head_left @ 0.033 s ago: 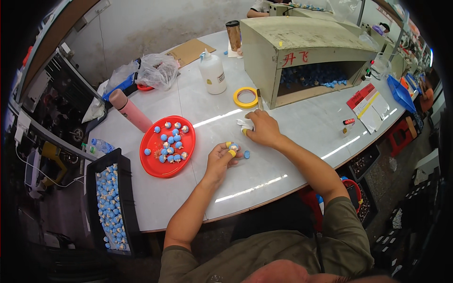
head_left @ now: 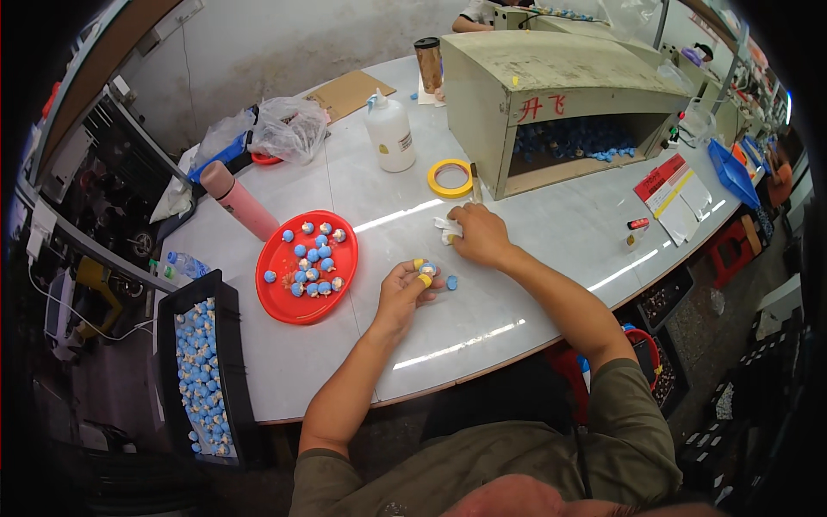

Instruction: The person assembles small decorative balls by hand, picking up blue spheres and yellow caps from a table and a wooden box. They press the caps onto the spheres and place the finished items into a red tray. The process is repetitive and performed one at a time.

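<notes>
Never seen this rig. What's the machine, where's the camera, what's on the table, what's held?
No robot here: these are a person's bare hands. The view comes from a wide fisheye camera worn on the head, looking down, so straight edges bend near the rim.

The left hand, with yellow bands on its digits, holds a small blue-and-white piece. The right hand is at a crumpled white wad; whether it pinches it, I can't tell.

On the table are a loose blue piece, a red tray of similar pieces, a yellow tape roll, a white bottle, a pink flask and an open-fronted box.
</notes>
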A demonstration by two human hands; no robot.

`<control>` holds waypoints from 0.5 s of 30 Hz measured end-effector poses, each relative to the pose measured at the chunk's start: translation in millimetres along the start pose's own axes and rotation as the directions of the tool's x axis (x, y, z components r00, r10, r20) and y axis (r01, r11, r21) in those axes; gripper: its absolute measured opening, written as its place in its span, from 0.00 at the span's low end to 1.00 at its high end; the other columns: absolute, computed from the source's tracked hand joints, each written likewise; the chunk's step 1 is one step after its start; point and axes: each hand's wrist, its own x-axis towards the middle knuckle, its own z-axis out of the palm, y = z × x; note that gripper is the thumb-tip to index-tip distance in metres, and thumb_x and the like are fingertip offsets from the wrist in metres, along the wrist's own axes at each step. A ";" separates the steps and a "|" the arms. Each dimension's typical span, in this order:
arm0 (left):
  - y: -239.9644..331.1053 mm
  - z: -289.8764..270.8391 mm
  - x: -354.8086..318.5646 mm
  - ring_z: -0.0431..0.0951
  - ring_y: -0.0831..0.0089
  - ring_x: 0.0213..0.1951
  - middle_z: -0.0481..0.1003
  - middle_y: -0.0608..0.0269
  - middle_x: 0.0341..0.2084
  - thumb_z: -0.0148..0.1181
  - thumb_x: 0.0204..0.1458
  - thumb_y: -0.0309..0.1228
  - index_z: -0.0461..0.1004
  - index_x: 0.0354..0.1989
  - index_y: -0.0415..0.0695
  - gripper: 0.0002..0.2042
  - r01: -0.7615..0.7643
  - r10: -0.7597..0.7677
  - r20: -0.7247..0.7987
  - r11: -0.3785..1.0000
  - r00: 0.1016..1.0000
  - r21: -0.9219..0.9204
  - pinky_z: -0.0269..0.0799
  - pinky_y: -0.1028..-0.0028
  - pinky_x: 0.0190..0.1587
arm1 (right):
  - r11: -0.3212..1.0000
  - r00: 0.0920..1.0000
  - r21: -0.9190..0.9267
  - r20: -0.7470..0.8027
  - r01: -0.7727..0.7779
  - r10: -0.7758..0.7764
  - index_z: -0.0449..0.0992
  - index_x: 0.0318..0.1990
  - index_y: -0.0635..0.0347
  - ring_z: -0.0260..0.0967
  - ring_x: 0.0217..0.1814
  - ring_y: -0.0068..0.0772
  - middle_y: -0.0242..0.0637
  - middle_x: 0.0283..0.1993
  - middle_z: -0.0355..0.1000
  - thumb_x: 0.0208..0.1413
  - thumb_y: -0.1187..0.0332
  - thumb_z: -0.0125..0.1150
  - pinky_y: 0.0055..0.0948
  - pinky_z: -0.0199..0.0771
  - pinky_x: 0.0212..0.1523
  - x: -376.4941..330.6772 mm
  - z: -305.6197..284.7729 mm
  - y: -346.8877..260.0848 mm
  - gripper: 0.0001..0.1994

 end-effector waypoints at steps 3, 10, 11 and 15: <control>1.5 -3.9 0.3 0.80 0.72 0.43 0.77 0.56 0.47 0.56 0.60 0.27 0.69 0.52 0.41 0.13 0.026 -0.026 -0.004 0.999 1.000 -0.046 0.76 0.79 0.41 | 0.987 0.991 0.095 0.043 -0.133 0.129 0.77 0.43 0.60 0.73 0.50 0.47 0.44 0.43 0.76 0.48 0.70 0.61 0.43 0.73 0.48 22.2 2.3 -1.1 0.13; 3.0 -2.7 0.4 0.81 0.72 0.42 0.78 0.56 0.45 0.56 0.59 0.26 0.69 0.52 0.40 0.14 0.085 -0.085 0.027 0.996 0.996 -0.028 0.77 0.79 0.42 | 0.985 0.960 -0.008 -0.223 -0.174 0.168 0.74 0.49 0.61 0.73 0.49 0.49 0.44 0.43 0.75 0.50 0.71 0.59 0.43 0.73 0.47 92.1 5.1 23.2 0.17; 2.9 -1.8 0.4 0.81 0.72 0.42 0.78 0.56 0.45 0.57 0.58 0.26 0.69 0.52 0.40 0.14 0.089 -0.088 0.036 0.996 0.995 -0.019 0.76 0.79 0.42 | 0.991 0.957 0.007 -0.259 -0.133 0.130 0.74 0.50 0.61 0.73 0.49 0.49 0.44 0.44 0.75 0.50 0.71 0.59 0.43 0.73 0.48 88.8 6.7 29.1 0.18; 0.3 1.3 -1.4 0.81 0.73 0.42 0.78 0.56 0.44 0.55 0.58 0.25 0.70 0.52 0.40 0.13 0.081 -0.081 0.003 0.997 0.997 0.010 0.76 0.78 0.41 | 0.993 0.984 0.106 -0.167 -0.046 0.063 0.73 0.52 0.61 0.73 0.49 0.50 0.45 0.48 0.73 0.51 0.69 0.60 0.43 0.73 0.48 36.3 9.3 31.4 0.19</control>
